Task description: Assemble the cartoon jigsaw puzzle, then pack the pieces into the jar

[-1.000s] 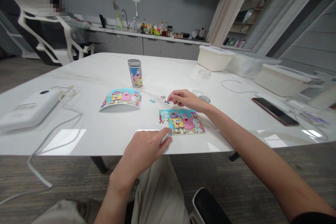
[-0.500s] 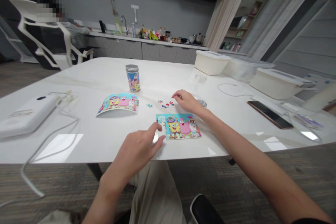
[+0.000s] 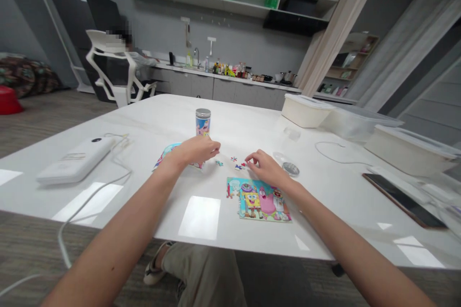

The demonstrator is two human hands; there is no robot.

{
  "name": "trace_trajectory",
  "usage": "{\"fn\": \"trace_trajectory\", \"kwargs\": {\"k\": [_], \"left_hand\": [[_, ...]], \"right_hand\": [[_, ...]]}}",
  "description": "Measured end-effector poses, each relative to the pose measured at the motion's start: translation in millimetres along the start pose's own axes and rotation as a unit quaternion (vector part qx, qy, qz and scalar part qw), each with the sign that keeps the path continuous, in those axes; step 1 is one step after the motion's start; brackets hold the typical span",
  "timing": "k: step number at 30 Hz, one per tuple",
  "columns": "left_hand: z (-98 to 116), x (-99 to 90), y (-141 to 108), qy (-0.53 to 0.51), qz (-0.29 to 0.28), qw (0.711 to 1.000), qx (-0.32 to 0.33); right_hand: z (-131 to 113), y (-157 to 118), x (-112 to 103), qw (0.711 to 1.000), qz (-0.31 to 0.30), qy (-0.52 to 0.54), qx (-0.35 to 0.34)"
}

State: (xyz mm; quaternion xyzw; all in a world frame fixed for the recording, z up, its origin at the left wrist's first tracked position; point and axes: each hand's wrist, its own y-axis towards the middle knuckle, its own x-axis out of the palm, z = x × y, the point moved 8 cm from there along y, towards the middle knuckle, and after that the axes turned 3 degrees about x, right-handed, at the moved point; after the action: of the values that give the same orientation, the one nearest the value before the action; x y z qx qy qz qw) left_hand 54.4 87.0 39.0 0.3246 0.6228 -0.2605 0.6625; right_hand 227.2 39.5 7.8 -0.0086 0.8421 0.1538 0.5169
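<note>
My left hand (image 3: 200, 148) reaches over the curved picture sheet (image 3: 168, 147) and hides part of it. Its fingers are pinched together; anything between them is too small to make out. Just right of its fingertips lies a light-blue puzzle piece (image 3: 219, 163). My right hand (image 3: 265, 167) is open, fingers slightly bent and apart, its tips at the red and blue loose pieces (image 3: 238, 167). Nearer to me lies a mostly assembled cartoon jigsaw puzzle (image 3: 264, 201) with a gap along its lower left. Behind my left hand stands a picture-wrapped jar (image 3: 203, 122) with a metal lid.
A round metal lid (image 3: 290, 169) lies right of my right hand. Further right are a phone (image 3: 403, 200), cables and lidded storage boxes (image 3: 306, 111). A white power bank (image 3: 77, 160) with cords is at left. Another person (image 3: 139, 60) sits beyond the table.
My left hand has moved from beside the jigsaw puzzle forward to the picture sheet, and its fingers have closed. My right hand stays by the loose pieces. The view has tilted up and turned left.
</note>
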Motion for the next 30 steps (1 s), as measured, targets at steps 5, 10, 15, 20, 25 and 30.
{"fn": "trace_trajectory", "kwargs": {"k": [5, 10, 15, 20, 25, 30], "left_hand": [[3, 12.2, -5, -0.091, -0.008, 0.995, 0.031], [4, 19.9, -2, -0.127, -0.039, 0.99, 0.052], [6, 23.5, 2, -0.114, -0.027, 0.992, 0.047], [13, 24.7, 4, -0.119, -0.031, 0.991, 0.047], [24, 17.6, 0, -0.163, -0.047, 0.985, 0.03], [34, 10.3, 0, -0.287, -0.039, 0.956, 0.058]], "right_hand": [[5, 0, -2, 1.0, 0.012, -0.001, 0.021], [11, 2, -7, 0.999, 0.028, -0.011, 0.037], [9, 1, -5, 0.999, 0.019, -0.011, 0.032], [5, -2, -2, 0.999, 0.014, -0.009, 0.029], [-4, -4, -4, 1.0, 0.017, 0.015, 0.008], [-24, -7, -4, 0.988, -0.024, 0.145, -0.038]]}}
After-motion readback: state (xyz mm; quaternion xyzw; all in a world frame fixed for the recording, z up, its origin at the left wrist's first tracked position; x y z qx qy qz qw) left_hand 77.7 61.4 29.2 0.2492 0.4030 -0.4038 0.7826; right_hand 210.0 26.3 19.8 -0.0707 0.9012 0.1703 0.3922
